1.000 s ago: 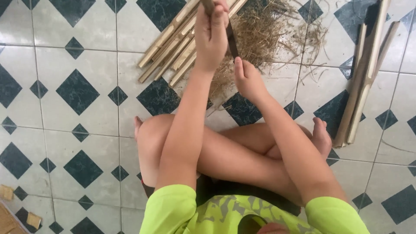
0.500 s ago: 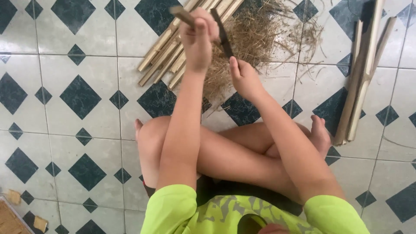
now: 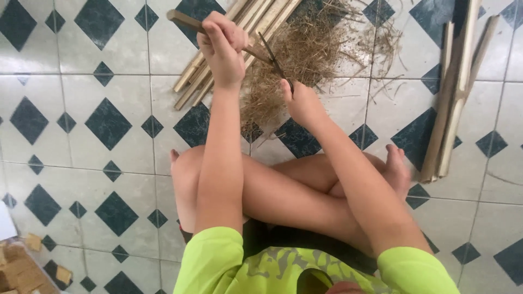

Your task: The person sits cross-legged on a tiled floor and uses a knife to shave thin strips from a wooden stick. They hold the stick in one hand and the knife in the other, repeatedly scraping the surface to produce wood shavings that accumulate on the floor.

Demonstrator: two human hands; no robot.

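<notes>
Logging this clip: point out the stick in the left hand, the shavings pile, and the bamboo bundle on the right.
Stick (image 3: 182,19), head view, bare end.
Shavings pile (image 3: 310,54), head view, middle.
Bamboo bundle (image 3: 452,103), head view, mid-length.

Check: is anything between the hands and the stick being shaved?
Nothing visible. The left hand already grips the stick near its upper end, and the right hand holds the dark blade against it, above the pile of shavings.

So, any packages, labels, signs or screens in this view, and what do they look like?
No labels, signs or screens show.
Nearest to packaging: brown box-like pieces, bottom left corner on the tiled floor, cut off by the edge.
White sheet corner, left edge just above them; too little shows to tell what it is.
</notes>
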